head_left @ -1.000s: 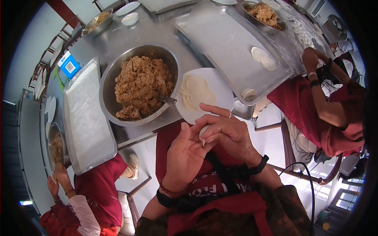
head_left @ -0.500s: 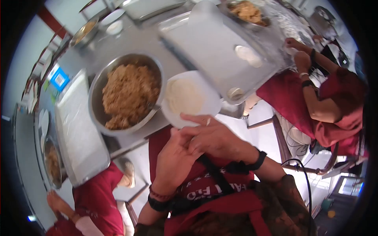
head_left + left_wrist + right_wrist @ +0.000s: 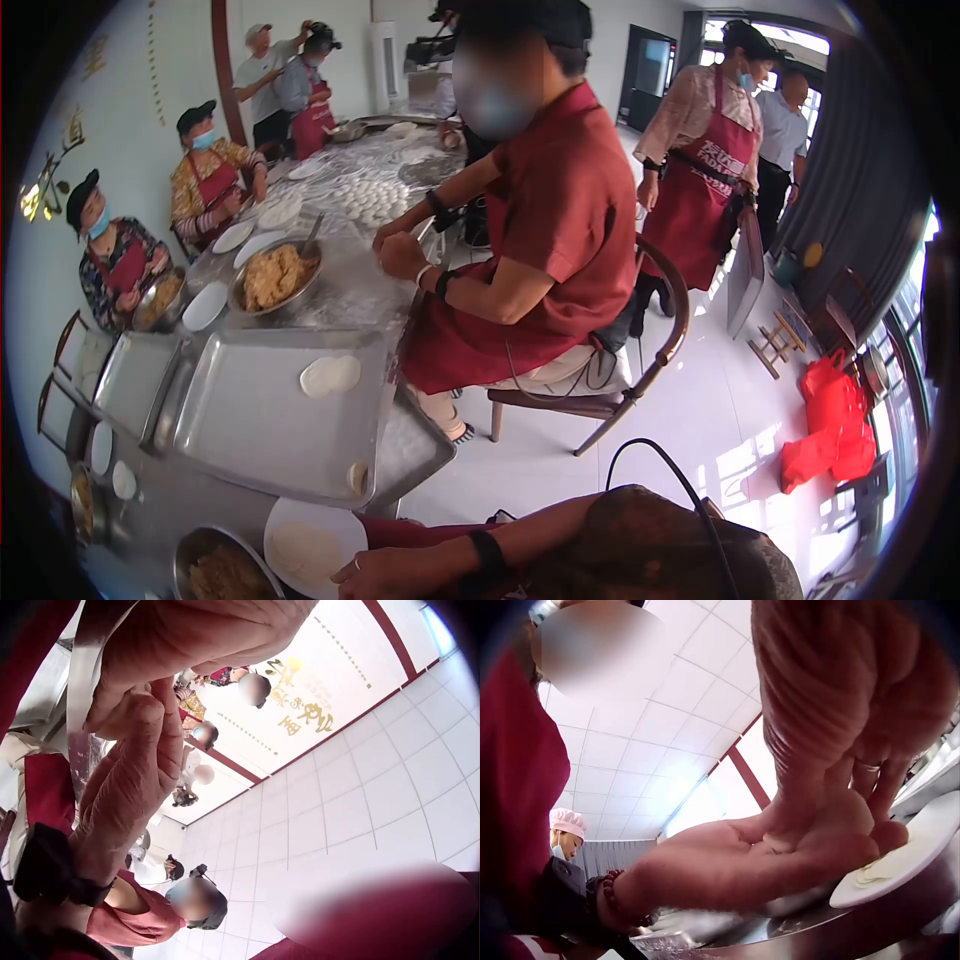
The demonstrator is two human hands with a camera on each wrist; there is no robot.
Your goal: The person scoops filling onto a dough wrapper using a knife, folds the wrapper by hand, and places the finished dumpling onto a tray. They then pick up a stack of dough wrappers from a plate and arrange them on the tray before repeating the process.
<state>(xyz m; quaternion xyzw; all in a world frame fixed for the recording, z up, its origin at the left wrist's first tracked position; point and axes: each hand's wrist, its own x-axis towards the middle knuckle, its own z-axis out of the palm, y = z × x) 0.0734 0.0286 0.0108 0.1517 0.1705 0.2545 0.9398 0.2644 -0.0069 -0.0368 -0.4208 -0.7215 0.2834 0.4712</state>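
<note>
At the lower edge of the head view, my right hand [image 3: 385, 575] is beside a white plate [image 3: 351, 525] of round dough wrappers [image 3: 305, 552]. My left hand [image 3: 202, 637] is outside the head view; the left wrist view has it meeting the right fingers. Both hands pinch a small dumpling [image 3: 778, 842], mostly hidden by fingers, with only a pale bit of dough showing in the right wrist view. A steel bowl [image 3: 188, 556] of brown filling [image 3: 225, 578] stands left of the plate.
Ahead on the steel table lies a metal tray [image 3: 260, 430] with a few wrappers [image 3: 330, 376] on it. Beyond it are another filling bowl [image 3: 275, 280] and many dumplings [image 3: 370, 200]. A seated person [image 3: 550, 200] works close by on the right; a cable [image 3: 650, 445] arcs near my arm.
The head view has swung up and right, taking in the room and other people. My left hand has left that view, and the plate and filling bowl now sit at its lower edge.
</note>
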